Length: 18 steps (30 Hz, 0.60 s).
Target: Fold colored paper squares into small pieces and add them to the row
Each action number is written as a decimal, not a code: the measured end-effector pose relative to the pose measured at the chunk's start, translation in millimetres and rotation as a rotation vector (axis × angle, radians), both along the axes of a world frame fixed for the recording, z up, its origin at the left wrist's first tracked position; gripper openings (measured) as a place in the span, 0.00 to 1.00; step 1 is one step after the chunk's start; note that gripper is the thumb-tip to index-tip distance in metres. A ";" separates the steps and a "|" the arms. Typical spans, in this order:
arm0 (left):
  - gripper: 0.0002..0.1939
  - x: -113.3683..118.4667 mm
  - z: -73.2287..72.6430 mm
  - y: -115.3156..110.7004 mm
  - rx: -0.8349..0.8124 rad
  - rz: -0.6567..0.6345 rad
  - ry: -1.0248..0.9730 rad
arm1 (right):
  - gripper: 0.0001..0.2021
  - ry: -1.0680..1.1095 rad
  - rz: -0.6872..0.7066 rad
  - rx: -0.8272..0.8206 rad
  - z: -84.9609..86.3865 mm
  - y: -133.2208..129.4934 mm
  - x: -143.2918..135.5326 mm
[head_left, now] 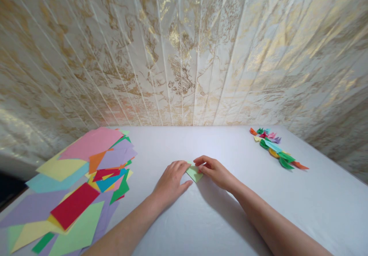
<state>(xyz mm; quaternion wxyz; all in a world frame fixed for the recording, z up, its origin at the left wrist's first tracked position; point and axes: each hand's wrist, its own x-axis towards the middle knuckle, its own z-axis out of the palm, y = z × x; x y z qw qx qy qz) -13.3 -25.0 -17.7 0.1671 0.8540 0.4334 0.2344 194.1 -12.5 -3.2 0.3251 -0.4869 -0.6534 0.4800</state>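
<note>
A small folded piece of light green paper (194,174) lies on the white table (161,145) between my two hands, one corner pointing toward me. My left hand (174,176) rests at its left side, with the fingers on its upper left edge and the thumb close to its lower left edge. From the right, my right hand (212,171) holds the paper's right corner between bent fingers and thumb. The fingertips cover parts of the paper's top and right edges.
Loose coloured sheets and scraps, among them a red rectangle (75,205) and a pink sheet (93,143), spread over the table's left side. Small folded paper pieces (273,146) lie in a row at the back right. A patterned gold-and-white curtain (184,56) hangs behind.
</note>
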 end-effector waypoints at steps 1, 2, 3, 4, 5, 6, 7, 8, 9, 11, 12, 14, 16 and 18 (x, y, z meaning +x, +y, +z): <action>0.28 0.9 0.1 -1.5 -0.004 0.004 0.015 | 0.12 0.024 0.023 -0.021 1.5 -0.9 -0.9; 0.31 2.1 -0.1 -3.0 -0.006 0.013 0.031 | 0.12 0.041 0.041 -0.037 2.5 -1.6 -1.6; 0.32 3.3 -0.7 -4.5 -0.005 0.027 0.044 | 0.12 0.053 0.051 -0.047 3.2 -2.0 -2.1; 0.33 4.5 -1.5 -5.9 -0.003 0.045 0.054 | 0.12 0.058 0.049 -0.046 3.5 -2.0 -2.4; 0.31 5.6 -2.5 -7.0 0.002 0.061 0.060 | 0.12 0.059 0.032 -0.038 3.8 -1.8 -2.5; 0.29 6.6 -3.3 -7.8 0.006 0.074 0.063 | 0.12 0.062 -0.001 -0.030 4.0 -1.4 -2.3; 0.27 7.4 -4.0 -8.4 0.011 0.083 0.064 | 0.13 0.070 -0.041 -0.030 4.5 -1.0 -2.0; 0.26 7.8 -4.6 -8.6 0.015 0.089 0.063 | 0.13 0.083 -0.079 -0.043 5.4 -0.8 -1.7; 0.24 8.1 -5.0 -8.7 0.019 0.090 0.062 | 0.13 0.100 -0.106 -0.070 6.8 -0.9 -1.5; 0.23 7.9 -5.6 -8.4 0.023 0.086 0.061 | 0.13 0.147 -0.119 -0.154 11.1 -2.0 -1.3; 0.23 7.7 -5.8 -8.1 0.025 0.083 0.059 | 0.13 0.173 -0.110 -0.197 13.6 -3.0 -1.5; 0.23 7.4 -6.1 -7.8 0.030 0.081 0.054 | 0.14 0.233 -0.091 -0.267 18.9 -5.6 -2.4; 0.24 7.4 -5.9 -7.9 0.033 0.083 0.049 | 0.14 0.300 -0.080 -0.310 23.4 -8.1 -3.7; 0.25 8.0 -4.9 -8.3 0.033 0.082 0.045 | 0.14 0.367 -0.075 -0.337 26.2 -10.0 -5.0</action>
